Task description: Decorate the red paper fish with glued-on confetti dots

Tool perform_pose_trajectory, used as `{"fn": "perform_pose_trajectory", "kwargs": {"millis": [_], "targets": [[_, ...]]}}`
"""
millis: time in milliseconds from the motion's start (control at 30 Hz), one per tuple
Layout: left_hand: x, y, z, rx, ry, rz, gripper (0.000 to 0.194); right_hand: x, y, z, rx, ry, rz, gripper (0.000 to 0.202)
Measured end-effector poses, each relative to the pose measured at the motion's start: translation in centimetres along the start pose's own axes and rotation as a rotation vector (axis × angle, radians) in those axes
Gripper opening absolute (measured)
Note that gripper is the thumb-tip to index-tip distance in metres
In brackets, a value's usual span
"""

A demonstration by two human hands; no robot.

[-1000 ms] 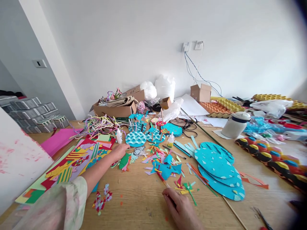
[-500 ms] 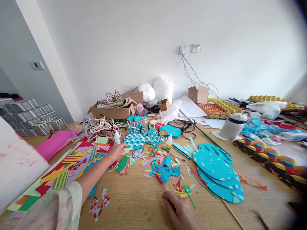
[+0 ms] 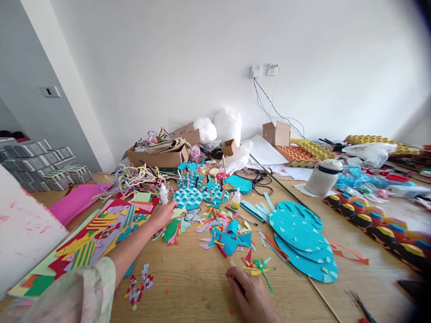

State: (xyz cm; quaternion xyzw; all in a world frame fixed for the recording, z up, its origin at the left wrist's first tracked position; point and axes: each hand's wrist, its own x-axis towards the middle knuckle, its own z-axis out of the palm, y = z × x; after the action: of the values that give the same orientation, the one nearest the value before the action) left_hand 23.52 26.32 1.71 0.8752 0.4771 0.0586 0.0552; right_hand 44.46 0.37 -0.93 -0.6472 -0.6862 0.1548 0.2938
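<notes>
My left hand [image 3: 164,214] reaches out with its fingers closed at the front left rim of a round blue disc [image 3: 187,198] covered in wavy strips. A white glue bottle [image 3: 164,194] stands just behind that hand. Low in the view, my right hand [image 3: 252,292] is closed round a slim stick [image 3: 225,255], dark red at its far end and paler near my fingers. The stick's far end meets a heap of blue paper scraps [image 3: 229,237]. Between the hands lie a green paper fish [image 3: 171,230] and a grey paper turtle [image 3: 193,216].
Blue ovals [image 3: 296,229] are stacked at right, near a second glue bottle [image 3: 236,198] and scissors [image 3: 363,307]. Decorated discs [image 3: 215,194] with paper fish stand behind. Coloured sheets [image 3: 101,229] cover the left. Farther back are pipe cleaners [image 3: 134,180], a cardboard box [image 3: 158,158] and a white jar [image 3: 323,177].
The view has turned very slightly, so things on the right sit a little farther left. Both hands keep practically the same place and pose.
</notes>
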Motion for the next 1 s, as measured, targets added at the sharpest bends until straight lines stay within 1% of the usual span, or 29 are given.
{"fn": "perform_pose_trajectory", "kwargs": {"millis": [100, 267, 567, 700, 833, 1000], "targets": [[0.08, -0.15, 0.17, -0.009, 0.001, 0.002, 0.023, -0.03, -0.02, 0.0, 0.002, -0.019, 0.023, 0.025], [0.09, -0.38, 0.41, -0.021, 0.017, 0.022, 0.018, 0.04, 0.02, 0.05, 0.009, -0.033, 0.034, 0.025], [-0.14, -0.21, 0.22, -0.014, 0.04, 0.067, 0.011, 0.03, -0.44, -0.39, 0.04, -0.06, 0.061, 0.026], [-0.19, -0.33, 0.42, -0.015, 0.061, 0.134, 0.013, 0.07, -0.5, -0.37, 0.041, -0.069, 0.084, 0.026], [-0.38, -0.36, 0.66, -0.001, 0.104, 0.233, 0.012, 0.1, -0.58, -0.42, 0.056, -0.076, 0.092, 0.025], [-0.86, 0.17, 0.16, 0.038, 0.23, 0.374, 0.016, 0.11, -0.56, -0.42, 0.05, -0.069, 0.085, 0.025]]}}
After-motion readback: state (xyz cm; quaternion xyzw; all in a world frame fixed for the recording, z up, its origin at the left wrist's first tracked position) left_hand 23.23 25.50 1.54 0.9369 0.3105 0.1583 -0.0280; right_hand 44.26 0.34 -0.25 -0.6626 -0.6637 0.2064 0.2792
